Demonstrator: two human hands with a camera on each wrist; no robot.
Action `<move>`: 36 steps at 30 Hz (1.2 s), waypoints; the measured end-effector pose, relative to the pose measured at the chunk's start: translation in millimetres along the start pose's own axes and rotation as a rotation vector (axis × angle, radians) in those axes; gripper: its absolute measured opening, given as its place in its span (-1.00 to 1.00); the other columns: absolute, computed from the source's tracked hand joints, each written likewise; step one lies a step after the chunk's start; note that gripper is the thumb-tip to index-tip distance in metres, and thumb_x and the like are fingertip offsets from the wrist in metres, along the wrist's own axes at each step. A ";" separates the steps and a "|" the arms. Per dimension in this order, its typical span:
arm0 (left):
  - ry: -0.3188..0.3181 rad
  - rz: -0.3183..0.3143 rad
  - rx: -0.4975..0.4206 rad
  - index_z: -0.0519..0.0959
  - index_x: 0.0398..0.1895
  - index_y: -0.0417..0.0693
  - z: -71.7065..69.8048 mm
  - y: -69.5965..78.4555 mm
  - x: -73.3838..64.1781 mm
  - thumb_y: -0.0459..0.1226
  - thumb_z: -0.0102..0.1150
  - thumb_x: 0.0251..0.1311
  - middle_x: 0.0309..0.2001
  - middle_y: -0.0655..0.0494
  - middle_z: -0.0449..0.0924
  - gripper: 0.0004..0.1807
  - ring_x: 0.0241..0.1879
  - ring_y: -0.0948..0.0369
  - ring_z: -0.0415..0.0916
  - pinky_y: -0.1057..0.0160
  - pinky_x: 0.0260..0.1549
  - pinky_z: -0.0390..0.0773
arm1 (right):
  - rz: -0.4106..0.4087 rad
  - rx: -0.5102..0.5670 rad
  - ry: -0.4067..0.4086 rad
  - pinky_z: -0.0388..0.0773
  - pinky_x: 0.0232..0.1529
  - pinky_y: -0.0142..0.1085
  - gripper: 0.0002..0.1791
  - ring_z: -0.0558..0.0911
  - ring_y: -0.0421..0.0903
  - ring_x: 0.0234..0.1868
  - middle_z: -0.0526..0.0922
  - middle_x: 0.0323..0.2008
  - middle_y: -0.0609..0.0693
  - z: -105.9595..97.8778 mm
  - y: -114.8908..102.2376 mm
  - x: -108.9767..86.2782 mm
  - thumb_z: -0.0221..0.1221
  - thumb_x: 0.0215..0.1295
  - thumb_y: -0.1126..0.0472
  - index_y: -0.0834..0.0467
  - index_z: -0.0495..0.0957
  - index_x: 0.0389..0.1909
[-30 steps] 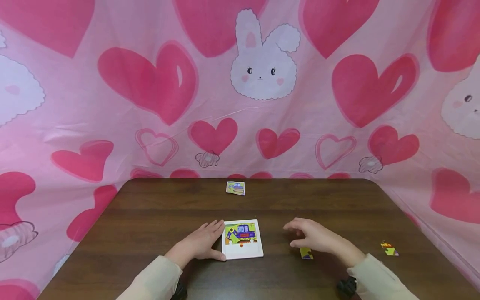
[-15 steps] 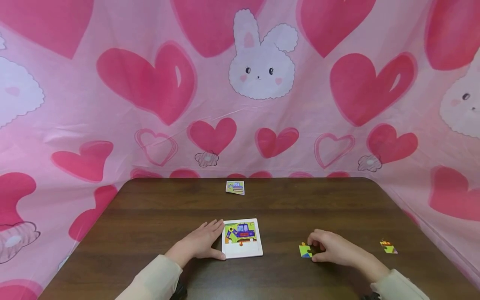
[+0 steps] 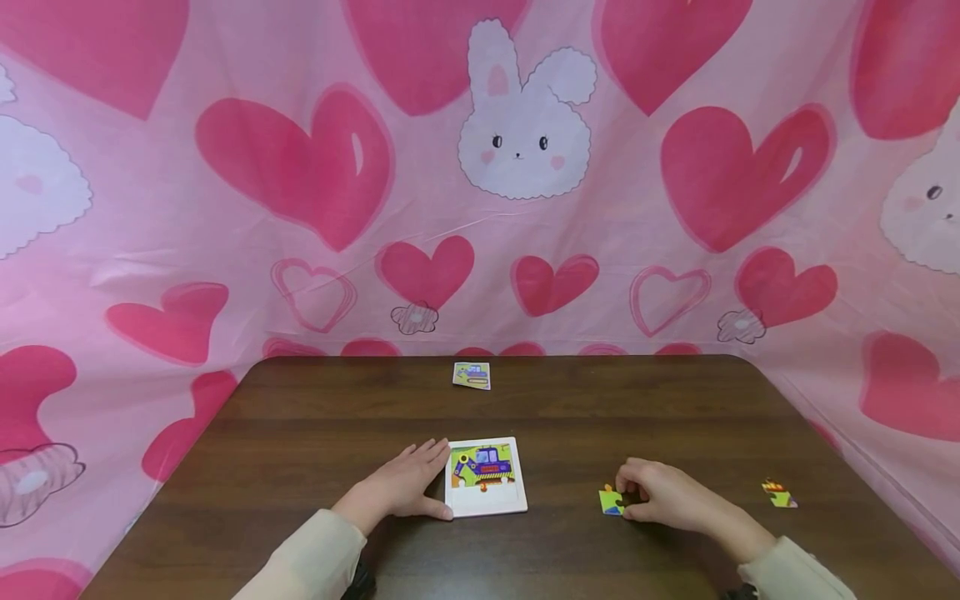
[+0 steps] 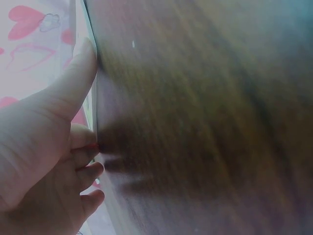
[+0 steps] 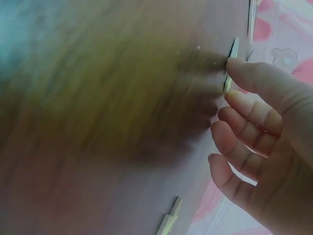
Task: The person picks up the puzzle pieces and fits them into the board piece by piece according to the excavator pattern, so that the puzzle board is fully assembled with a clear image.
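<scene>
In the head view, a small white puzzle tray (image 3: 487, 502) lies on the brown table. Its upper part is filled with pieces picturing a blue excavator (image 3: 486, 464); the lower strip is bare white. My left hand (image 3: 407, 483) rests along the tray's left side, fingers extended and thumb near the lower corner. To the right, my right hand (image 3: 663, 496) pinches a yellow-green puzzle piece (image 3: 608, 502) by its right part. The right wrist view shows thumb and index finger at opposite edges of this thin piece (image 5: 234, 51), the other fingers loosely bent.
Another puzzle piece (image 3: 780, 493), orange and yellow-green, lies farther right on the table (image 3: 337, 400). A small excavator picture card (image 3: 471, 376) is near the table's far edge. Behind hangs a pink cloth (image 3: 442, 208) with hearts and rabbits.
My right hand has moved right and down from above the yellow-green piece to its right part, uncovering its left part. My left hand and the tray stay in place.
</scene>
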State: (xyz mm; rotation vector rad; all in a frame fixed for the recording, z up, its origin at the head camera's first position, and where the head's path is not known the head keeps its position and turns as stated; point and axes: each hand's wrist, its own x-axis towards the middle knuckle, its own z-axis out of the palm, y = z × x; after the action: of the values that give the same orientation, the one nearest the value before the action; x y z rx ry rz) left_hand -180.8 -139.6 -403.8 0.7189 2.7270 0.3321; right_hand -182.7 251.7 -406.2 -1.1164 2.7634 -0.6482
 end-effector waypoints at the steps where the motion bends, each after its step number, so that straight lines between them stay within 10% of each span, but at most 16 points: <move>1: 0.001 0.001 0.000 0.19 0.32 -0.28 0.1 -0.1 0.0 0.19 0.25 -0.08 0.36 -0.11 0.08 0.01 0.35 -0.02 -0.03 -0.03 0.26 -0.01 | 0.003 0.002 0.001 0.39 -0.52 -0.43 -0.73 0.37 -0.34 -0.49 0.34 -0.45 -0.28 -0.2 -0.5 0.4 0.37 -0.01 0.14 -0.01 0.42 -0.45; 19: 0.003 0.014 0.031 0.19 0.32 -0.27 1.1 -1.3 1.1 0.21 0.22 -0.07 0.36 -0.11 0.09 0.01 0.34 -0.02 -0.02 -0.03 0.26 0.00 | -0.065 -0.038 0.091 0.36 -0.52 -0.45 -0.76 0.38 -0.31 -0.50 0.36 -0.49 -0.26 -1.7 -49.9 54.9 0.38 -0.05 0.15 0.00 0.48 -0.44; 36: 0.016 0.030 0.066 0.20 0.32 -0.28 2.2 -2.2 0.9 0.22 0.20 -0.07 0.35 -0.11 0.10 0.02 0.34 -0.01 0.00 -0.02 0.26 0.00 | -0.152 -0.099 -0.050 0.28 -0.60 -0.50 -0.83 0.32 -0.33 -0.57 0.43 -0.48 -0.18 35.3 -102.7 121.4 0.31 0.00 0.15 0.09 0.55 -0.40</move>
State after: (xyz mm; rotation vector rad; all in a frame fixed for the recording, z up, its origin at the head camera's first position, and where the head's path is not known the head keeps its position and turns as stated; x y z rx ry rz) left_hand -181.8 -140.7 -406.7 0.7785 2.7562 0.2563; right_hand -196.7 90.6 -386.5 -1.3534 2.7144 -0.4953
